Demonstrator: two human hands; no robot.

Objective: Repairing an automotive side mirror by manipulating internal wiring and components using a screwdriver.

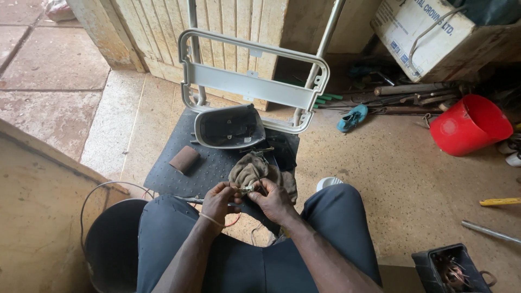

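Note:
My left hand (218, 199) and my right hand (274, 201) meet over my knees, both pinching a small metal part (248, 189) with thin wires trailing from it. A red wire (233, 221) loops below my left wrist. Just beyond the hands lies a crumpled brown rag (251, 169) on a dark rubber mat (179, 176). Farther out on the mat sits a grey mirror housing (229, 126), hollow side up, and behind it stands a grey plastic frame (252, 84).
A small brown block (185, 159) lies on the mat's left. A black bucket (111, 244) stands by my left knee. A red bucket (470, 125), scattered tools, a yellow-handled tool (500, 201) and a black box of scrap (452, 268) lie right.

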